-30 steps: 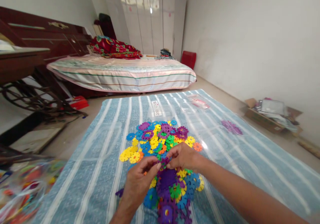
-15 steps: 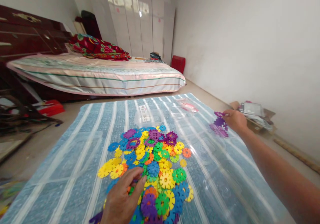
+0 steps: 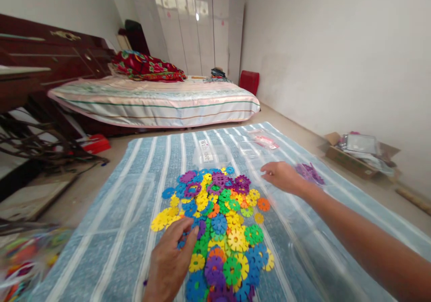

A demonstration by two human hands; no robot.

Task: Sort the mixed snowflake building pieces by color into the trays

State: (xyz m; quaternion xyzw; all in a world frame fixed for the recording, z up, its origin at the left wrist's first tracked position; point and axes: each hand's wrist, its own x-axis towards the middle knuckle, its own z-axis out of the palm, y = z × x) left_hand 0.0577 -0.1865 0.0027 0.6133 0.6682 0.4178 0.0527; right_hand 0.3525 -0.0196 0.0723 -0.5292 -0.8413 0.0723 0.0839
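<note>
A heap of colourful notched plastic discs [image 3: 232,221] lies on the blue-and-white striped cloth [image 3: 111,243]. At the heap's left edge is my left hand [image 3: 171,252], its thumb and fingers apart. Blue and purple discs show by its fingertips; I see none clearly gripped. My right hand [image 3: 281,175] hovers over the cloth right of the heap, empty, with loosely bent fingers. Just behind its wrist lies a small group of purple pieces [image 3: 310,173], apart from the heap. Several square purple pieces [image 3: 218,178] sit on the heap's far side.
Clear plastic containers [image 3: 215,155] and a bag with red print [image 3: 266,142] lie beyond the heap. A cardboard box of odds and ends [image 3: 362,160] stands at the right wall. A bed [image 3: 161,109] is ahead. At lower left is a blurred bag of coloured items [image 3: 27,257].
My right hand has let go of the purple pieces at the right and come back left toward the heap. My left hand stays at the heap's left edge. The view has turned slightly left.
</note>
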